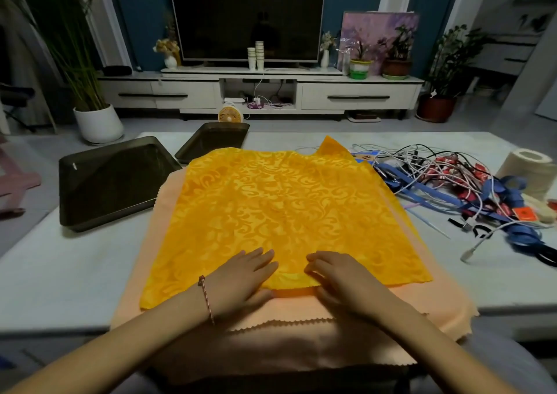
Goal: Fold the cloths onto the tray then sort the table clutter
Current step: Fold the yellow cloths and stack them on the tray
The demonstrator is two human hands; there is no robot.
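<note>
A yellow patterned cloth (277,209) lies spread flat on the table, on top of a larger peach cloth (304,312) whose zigzag edge hangs over the near table edge. My left hand (244,279) rests flat on the yellow cloth's near edge, fingers straight. Beside it my right hand (340,276) lies on the same edge with its fingertips bent down onto the fabric. Two dark trays stand to the left: a large one (111,182) and a smaller one (211,142) behind it.
A tangle of white cables, blue straps and red packets (458,182) covers the table's right side, with a roll of paper (530,170) at the far right. Beyond the table are a TV stand, a small fan (230,114) and potted plants.
</note>
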